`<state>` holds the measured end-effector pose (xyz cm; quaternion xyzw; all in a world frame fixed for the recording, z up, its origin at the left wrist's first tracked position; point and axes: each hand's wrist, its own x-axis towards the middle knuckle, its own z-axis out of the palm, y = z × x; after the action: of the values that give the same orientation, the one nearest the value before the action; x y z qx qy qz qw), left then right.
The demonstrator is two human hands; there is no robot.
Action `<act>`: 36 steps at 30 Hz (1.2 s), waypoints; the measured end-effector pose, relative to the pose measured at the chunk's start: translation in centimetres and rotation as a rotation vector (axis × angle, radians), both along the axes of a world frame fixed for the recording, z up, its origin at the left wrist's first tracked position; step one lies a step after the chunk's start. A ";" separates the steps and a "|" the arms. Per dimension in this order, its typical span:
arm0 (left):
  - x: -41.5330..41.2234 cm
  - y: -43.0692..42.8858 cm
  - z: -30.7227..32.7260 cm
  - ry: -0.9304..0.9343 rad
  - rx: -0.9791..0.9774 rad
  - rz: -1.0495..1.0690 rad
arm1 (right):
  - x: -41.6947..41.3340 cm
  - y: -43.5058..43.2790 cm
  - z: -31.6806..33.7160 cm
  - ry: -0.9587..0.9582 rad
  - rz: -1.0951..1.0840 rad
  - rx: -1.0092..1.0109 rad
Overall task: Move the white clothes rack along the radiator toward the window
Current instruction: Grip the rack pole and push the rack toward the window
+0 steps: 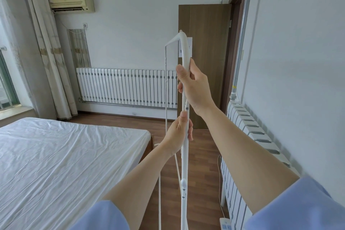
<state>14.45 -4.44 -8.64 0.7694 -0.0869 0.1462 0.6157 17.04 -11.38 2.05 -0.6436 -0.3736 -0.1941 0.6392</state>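
Note:
The white clothes rack (184, 164) stands folded and upright in front of me, seen edge-on, its curved top bar near the brown door. My right hand (194, 86) is wrapped around the upper part of its near pole. My left hand (179, 132) grips the same pole lower down. A long white radiator (127, 87) runs along the far wall, from the door toward the curtained window (7, 84) at the far left. The rack's feet are out of view below.
A bed with a white sheet (65, 155) fills the left. A second radiator (250, 136) lines the right wall, with a power strip (225, 224) on the floor beside it. Wooden floor (201, 155) runs between bed and radiator. A brown door (205, 43) stands open ahead.

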 end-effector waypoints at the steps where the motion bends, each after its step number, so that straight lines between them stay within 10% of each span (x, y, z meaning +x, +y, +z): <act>1: 0.3 0.1 0.1 -0.002 0.006 0.007 | 0.3 0.1 0.1 0.001 0.009 -0.005; 36: 21.9 9.5 0.1 0.063 -0.014 0.037 | 21.3 9.5 0.6 0.168 -0.010 0.007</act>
<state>36.37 5.04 -8.57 0.7707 -0.0521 0.1338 0.6208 38.30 -1.89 2.68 -0.6571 -0.3149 -0.1439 0.6696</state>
